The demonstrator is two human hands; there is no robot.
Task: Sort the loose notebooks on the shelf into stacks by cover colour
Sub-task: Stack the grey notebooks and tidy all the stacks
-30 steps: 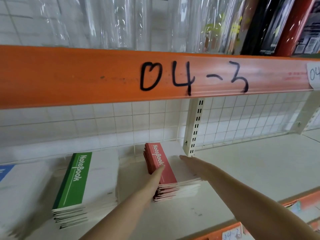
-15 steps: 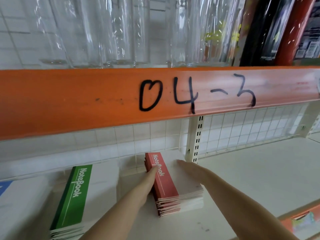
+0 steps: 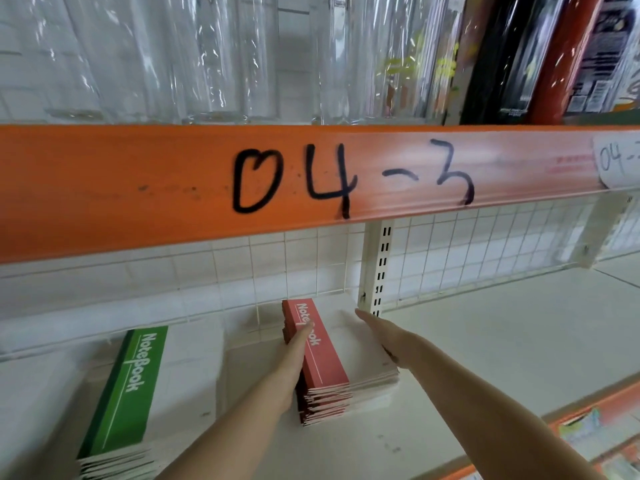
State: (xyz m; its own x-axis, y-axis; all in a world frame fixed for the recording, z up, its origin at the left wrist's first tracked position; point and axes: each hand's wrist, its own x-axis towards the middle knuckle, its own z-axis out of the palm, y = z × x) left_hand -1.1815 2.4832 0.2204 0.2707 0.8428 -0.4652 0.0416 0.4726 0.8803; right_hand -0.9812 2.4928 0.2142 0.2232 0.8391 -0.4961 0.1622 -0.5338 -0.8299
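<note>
A stack of red-and-white notebooks [image 3: 332, 362] lies on the white shelf [image 3: 502, 341] near the back wall. My left hand [image 3: 294, 355] presses flat against the stack's left side, fingertips over the red band. My right hand [image 3: 384, 336] lies with straight fingers on the stack's right side and top. To the left lies a stack of green-and-white notebooks [image 3: 138, 393].
An orange beam [image 3: 138, 188] marked "04-3" crosses above the shelf opening, with clear wrapped rolls [image 3: 207, 57] on the level above. A slotted upright [image 3: 379, 268] and wire grid [image 3: 485, 251] stand behind the shelf. Bare shelf surface spreads to the right.
Both hands have slid further back along the red stack, which now sits squarer. The view has tilted slightly, so the blue-cornered stack at far left is out of sight.
</note>
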